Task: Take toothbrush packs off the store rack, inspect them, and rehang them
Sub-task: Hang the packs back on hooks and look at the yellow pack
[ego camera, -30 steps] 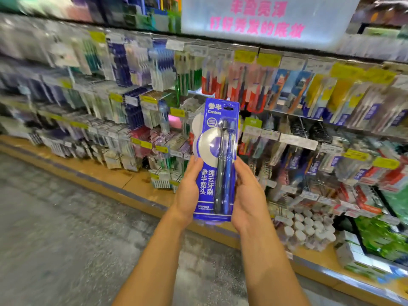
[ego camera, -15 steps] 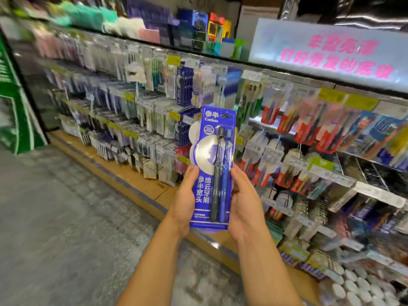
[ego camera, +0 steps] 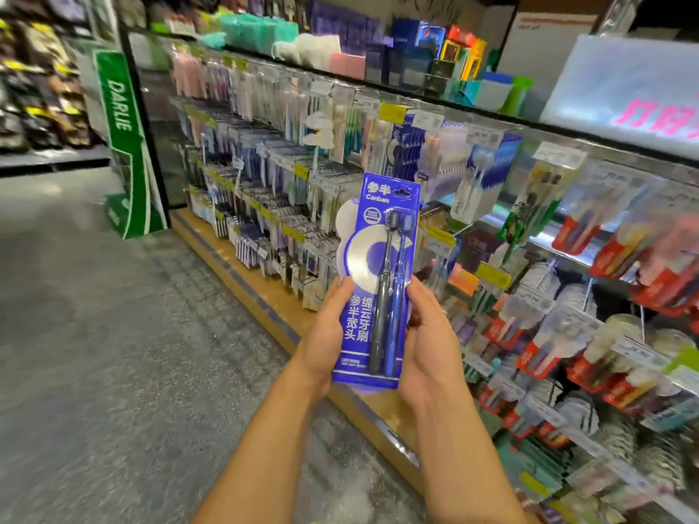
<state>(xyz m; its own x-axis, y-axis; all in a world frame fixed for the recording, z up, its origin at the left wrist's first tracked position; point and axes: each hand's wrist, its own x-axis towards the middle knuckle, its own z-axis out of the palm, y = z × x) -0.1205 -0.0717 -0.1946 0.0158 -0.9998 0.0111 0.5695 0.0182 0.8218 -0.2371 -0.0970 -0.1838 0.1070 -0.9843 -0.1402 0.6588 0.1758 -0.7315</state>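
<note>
We hold a blue toothbrush pack [ego camera: 378, 281] up in front of us with both hands, out in the aisle and off the rack. It is a long flat card, standing nearly straight up with its top leaning a bit to the right. The top says "Canban" in white, and there is a little hang hole beside the name. A white ring with a blue dot in the middle sits on the card, and white words run down the lower left part. Two toothbrushes lie side by side under clear plastic, a dark grey one [ego camera: 381, 296] on the left and a blue one [ego camera: 397, 308] on the right, heads up. Our left hand [ego camera: 328, 334] closes its grip on the left edge of the pack, thumb on the front. Our right hand [ego camera: 429, 342] closes its grip on the right edge, and its fingers are hidden behind the card. The bottom of the pack rests between our two palms. Behind the pack is the rack [ego camera: 491, 228], packed with rows of other hanging packs and yellow price tags, mostly blurry. The pack hides some of those rows. Boxes sit on the top shelf [ego camera: 416, 92]. A green sign [ego camera: 125, 145] reading "DARLIE" stands at the far end of the rack. A white board with pink writing [ego camera: 624, 96] glows at the upper right. The grey floor [ego camera: 113, 353] lies to the left.
</note>
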